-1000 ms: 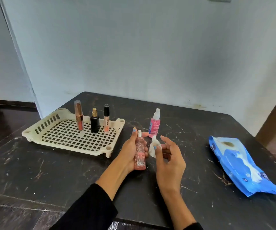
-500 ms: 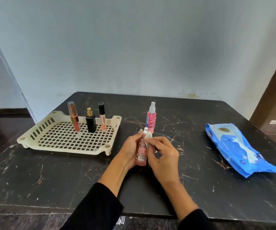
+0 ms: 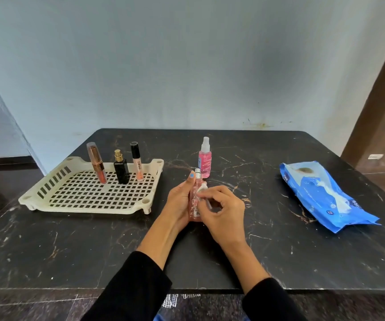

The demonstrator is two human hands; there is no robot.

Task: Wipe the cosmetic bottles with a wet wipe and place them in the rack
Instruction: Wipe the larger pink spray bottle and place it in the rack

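the left hand (image 3: 179, 200) grips a pink bottle (image 3: 195, 205) upright while the right hand (image 3: 221, 210) pinches a wet wipe (image 3: 202, 189) against it.

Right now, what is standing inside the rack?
Three items stand upright along the far side of the cream rack: a rose-gold lipstick tube, a black perfume bottle and a lip gloss tube. Nothing in it is covered.

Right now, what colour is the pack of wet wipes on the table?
Blue, with white markings; the pack of wet wipes shows in the head view.

lip gloss tube (image 3: 137, 161): vertical print, unclear | wipes pack (image 3: 325, 195): lettering cut off, unreadable
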